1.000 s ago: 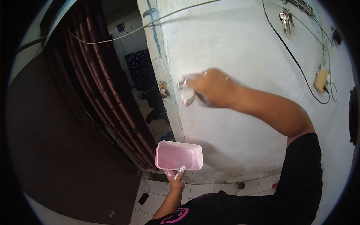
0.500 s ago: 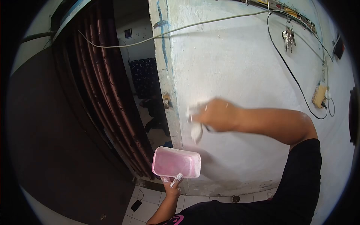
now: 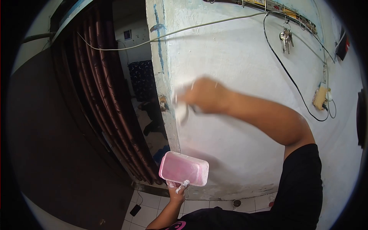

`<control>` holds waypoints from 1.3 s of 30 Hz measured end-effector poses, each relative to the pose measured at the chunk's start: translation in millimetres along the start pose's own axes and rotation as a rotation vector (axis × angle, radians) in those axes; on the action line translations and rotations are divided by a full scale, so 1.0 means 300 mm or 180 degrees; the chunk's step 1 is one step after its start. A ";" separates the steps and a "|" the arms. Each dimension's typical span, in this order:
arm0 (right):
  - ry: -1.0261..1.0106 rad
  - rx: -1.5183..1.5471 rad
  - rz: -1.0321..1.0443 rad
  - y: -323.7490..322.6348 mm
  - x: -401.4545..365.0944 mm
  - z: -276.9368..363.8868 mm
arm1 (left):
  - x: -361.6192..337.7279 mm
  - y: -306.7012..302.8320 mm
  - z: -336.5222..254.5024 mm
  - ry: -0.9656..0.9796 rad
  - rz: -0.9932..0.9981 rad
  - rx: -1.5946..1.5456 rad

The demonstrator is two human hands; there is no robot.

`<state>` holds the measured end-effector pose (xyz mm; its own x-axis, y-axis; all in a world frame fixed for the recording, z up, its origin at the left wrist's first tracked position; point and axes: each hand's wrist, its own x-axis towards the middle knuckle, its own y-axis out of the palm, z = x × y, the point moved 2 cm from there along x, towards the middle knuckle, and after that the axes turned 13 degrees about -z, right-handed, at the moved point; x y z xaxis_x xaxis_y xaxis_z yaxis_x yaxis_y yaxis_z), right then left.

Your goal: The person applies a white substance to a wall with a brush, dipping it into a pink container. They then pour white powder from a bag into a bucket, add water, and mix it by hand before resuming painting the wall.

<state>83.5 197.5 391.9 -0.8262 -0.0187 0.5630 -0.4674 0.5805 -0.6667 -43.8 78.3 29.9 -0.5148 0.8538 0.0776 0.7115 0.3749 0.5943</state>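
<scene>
My left hand (image 3: 177, 189) is closed on the lower rim of a pink plastic tub (image 3: 180, 167), tilted so that its inside faces me. White paste smears the thumb and the tub's rim. Up near the left edge of the white wall (image 3: 234, 57), my right hand (image 3: 203, 95) is closed around a white, soft-looking applicator (image 3: 181, 114). Motion blurs it, and I cannot make out its exact kind. White material coats the fingertips too. Whether the applicator touches the wall is hard to tell.
Left of the wall edge is a doorway with a brown curtain (image 3: 103, 92) and a dark door panel (image 3: 57, 134). A pale cable (image 3: 199, 26) crosses the wall. Keys (image 3: 286, 40) and a power strip (image 3: 320, 97) hang at right. A black phone (image 3: 135, 209) lies on the tiles.
My right hand has swept up and to the left along the wall with the white applicator. The tub in my left hand sits slightly further right in view, and the view has shifted slightly.
</scene>
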 end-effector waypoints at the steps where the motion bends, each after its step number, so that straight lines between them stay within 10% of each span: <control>1: 0.0300 0.0031 -0.0543 -0.066 0.036 -0.047 | -0.002 -0.001 -0.001 0.0007 0.0004 0.0147; 3: 0.0062 -0.0705 -0.1881 -0.194 0.076 -0.119 | -0.001 -0.015 0.008 0.0009 0.0015 0.0313; 12: -0.0523 0.0139 0.0339 0.236 -0.264 0.194 | -0.042 -0.042 -0.014 -0.0562 -0.0085 0.0187; 20: 0.0468 -0.1143 -0.2171 -0.284 -0.210 -0.161 | -0.046 -0.046 0.025 -0.0494 -0.0193 0.0133; 24: -0.0641 -0.1241 -0.0688 -0.064 -0.391 0.003 | -0.057 -0.001 0.022 -0.0451 -0.0045 0.0164; 26: -0.0159 -0.0048 -0.0062 0.002 -0.457 0.076 | -0.054 0.007 0.026 -0.0626 0.0107 0.0070; 32: 0.0023 -0.0726 -0.1731 -0.285 -0.340 -0.173 | -0.071 0.065 0.024 -0.0492 0.0223 -0.0101; 39: -0.0465 -0.0623 -0.0395 -0.054 -0.489 0.007 | -0.089 0.083 0.027 -0.0562 0.0288 -0.0087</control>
<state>211.6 189.1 318.9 -0.8097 -0.2085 0.5486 -0.5100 0.7125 -0.4819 -8.6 67.6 36.2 -0.3557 0.9346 -0.0085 0.7366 0.2859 0.6129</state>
